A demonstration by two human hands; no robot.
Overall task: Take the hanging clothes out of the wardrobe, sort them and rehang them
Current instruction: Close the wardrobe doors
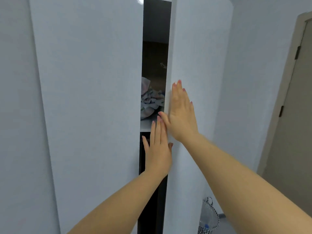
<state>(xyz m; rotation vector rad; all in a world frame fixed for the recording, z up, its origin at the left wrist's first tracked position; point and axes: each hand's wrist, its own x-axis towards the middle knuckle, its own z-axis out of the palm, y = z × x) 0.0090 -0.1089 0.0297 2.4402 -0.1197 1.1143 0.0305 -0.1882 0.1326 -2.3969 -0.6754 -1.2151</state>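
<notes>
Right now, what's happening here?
A person stands at the wardrobe; its left door and right door are a narrow gap apart. The right hand lies flat on the right door near its edge; the left hand, fingers straight, is at the gap below it. Through the gap a shelf with crumpled cloth shows. No hanging clothes are out yet.

No readable text, label, brand, number or sign shows anywhere in the view.
</notes>
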